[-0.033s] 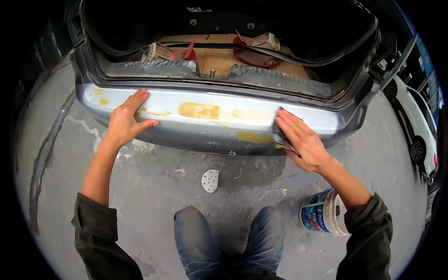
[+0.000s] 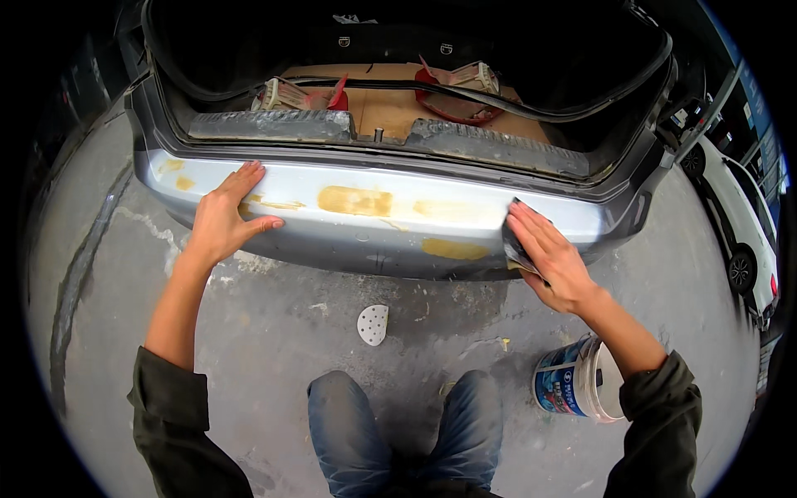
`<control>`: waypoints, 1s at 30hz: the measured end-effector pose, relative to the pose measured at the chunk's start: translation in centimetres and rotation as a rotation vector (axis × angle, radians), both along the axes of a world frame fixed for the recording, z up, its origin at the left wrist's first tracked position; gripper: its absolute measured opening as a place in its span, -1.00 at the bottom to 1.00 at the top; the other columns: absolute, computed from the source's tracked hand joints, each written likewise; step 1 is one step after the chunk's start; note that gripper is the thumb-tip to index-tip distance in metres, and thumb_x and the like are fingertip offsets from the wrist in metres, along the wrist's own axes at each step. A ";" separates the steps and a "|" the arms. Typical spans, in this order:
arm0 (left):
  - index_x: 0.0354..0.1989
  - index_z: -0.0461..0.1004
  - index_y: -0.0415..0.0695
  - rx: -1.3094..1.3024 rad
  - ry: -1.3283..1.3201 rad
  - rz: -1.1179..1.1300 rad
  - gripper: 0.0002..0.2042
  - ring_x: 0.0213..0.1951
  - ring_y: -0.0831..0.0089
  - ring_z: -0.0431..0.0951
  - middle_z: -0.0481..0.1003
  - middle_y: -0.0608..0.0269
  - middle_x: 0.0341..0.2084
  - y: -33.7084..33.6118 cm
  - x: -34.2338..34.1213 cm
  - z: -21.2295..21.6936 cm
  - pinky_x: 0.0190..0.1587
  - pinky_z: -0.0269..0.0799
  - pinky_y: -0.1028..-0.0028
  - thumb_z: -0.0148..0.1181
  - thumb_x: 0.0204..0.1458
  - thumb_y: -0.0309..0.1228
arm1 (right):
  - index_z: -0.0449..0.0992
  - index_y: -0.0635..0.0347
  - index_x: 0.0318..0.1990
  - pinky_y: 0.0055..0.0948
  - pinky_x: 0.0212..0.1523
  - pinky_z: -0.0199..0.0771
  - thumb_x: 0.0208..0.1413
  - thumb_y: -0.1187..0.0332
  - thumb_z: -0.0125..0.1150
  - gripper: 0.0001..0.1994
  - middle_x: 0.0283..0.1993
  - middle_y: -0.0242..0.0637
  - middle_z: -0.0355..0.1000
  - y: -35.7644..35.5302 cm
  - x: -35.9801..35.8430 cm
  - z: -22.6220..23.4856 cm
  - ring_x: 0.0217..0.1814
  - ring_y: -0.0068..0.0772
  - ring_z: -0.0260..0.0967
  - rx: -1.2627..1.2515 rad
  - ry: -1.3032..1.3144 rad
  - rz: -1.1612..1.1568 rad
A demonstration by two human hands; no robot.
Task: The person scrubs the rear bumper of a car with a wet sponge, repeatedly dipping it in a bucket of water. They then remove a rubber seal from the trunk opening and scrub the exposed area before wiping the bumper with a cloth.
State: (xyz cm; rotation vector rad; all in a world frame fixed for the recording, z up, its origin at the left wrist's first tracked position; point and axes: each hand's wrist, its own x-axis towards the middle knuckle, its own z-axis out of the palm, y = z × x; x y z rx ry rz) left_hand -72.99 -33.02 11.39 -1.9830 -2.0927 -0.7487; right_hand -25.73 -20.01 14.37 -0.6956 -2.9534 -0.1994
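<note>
A silver car bumper spans the view in front of me, with several yellowish filler patches on it. My left hand lies flat on its left part, thumb stretched out and nothing held; it partly covers a smaller patch. Toward the right end, my right hand presses a dark sheet of sandpaper against the bumper. Its fingers lie along the upper face, and most of the sheet is hidden under them. Just left of this hand is a filler patch on the lower face.
Beyond the bumper is the open trunk, holding two red-and-white tail lights on a brown board. A white perforated sanding disc, folded or cut, lies on the concrete floor. A bucket stands near my right forearm. A white car is parked at right.
My right hand has slid a little to the right and toward me along the bumper with the sandpaper, uncovering more of the lower patch. My left hand has stayed in place.
</note>
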 end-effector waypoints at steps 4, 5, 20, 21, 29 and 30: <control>0.17 0.42 -0.24 0.004 -0.046 0.002 -0.18 0.29 0.15 0.31 0.37 0.01 0.22 0.1 0.3 -0.2 0.30 0.27 0.28 0.53 -0.32 -0.08 | 0.10 0.48 0.33 -0.11 0.51 -0.11 -0.09 0.25 0.30 -0.17 0.43 0.18 0.03 -2.2 -7.7 -2.2 0.51 0.13 -0.07 -0.022 0.213 -0.034; 0.17 0.43 -0.24 0.020 -0.042 -0.006 -0.18 0.29 0.15 0.32 0.38 0.01 0.21 0.1 0.2 -0.3 0.30 0.27 0.28 0.53 -0.33 -0.08 | 0.11 0.52 0.32 -0.13 0.51 -0.12 -0.02 0.17 0.27 -0.18 0.41 0.21 0.06 -2.6 -11.2 -2.6 0.52 0.10 -0.08 -0.003 0.223 -0.001; 0.17 0.43 -0.24 0.068 -0.050 -0.024 -0.17 0.31 0.14 0.30 0.40 0.04 0.20 0.0 -0.1 -0.6 0.32 0.23 0.26 0.53 -0.34 -0.09 | 0.05 0.45 0.37 -0.15 0.53 -0.18 0.05 -0.02 0.17 -0.13 0.48 0.14 -0.04 -1.0 -10.4 -0.7 0.56 0.02 -0.14 0.016 0.033 0.123; 0.16 0.44 -0.23 0.081 -0.049 -0.027 -0.18 0.30 0.14 0.30 0.40 0.04 0.20 0.2 0.0 -0.8 0.32 0.24 0.26 0.51 -0.33 -0.05 | 0.04 0.47 0.37 -0.17 0.54 -0.19 0.09 -0.03 0.13 -0.14 0.48 0.16 -0.05 -1.6 -14.0 -1.4 0.56 0.00 -0.16 0.009 0.081 0.178; 0.19 0.41 -0.21 0.091 0.023 -0.018 -0.20 0.30 0.15 0.30 0.39 0.06 0.21 -0.2 -0.3 -1.1 0.33 0.22 0.24 0.48 -0.26 -0.05 | 0.05 0.50 0.36 -0.21 0.53 -0.16 0.15 0.03 0.11 -0.20 0.47 0.16 -0.04 -0.7 -15.3 -1.6 0.55 -0.01 -0.13 0.067 0.047 0.265; 0.19 0.41 -0.21 0.091 0.037 -0.016 -0.20 0.30 0.15 0.30 0.38 0.06 0.21 -0.3 -0.5 -1.0 0.33 0.22 0.24 0.48 -0.26 -0.05 | 0.05 0.50 0.36 -0.21 0.53 -0.17 0.15 0.02 0.11 -0.20 0.47 0.16 -0.04 -1.2 -14.1 -1.3 0.55 0.00 -0.13 0.054 0.030 0.223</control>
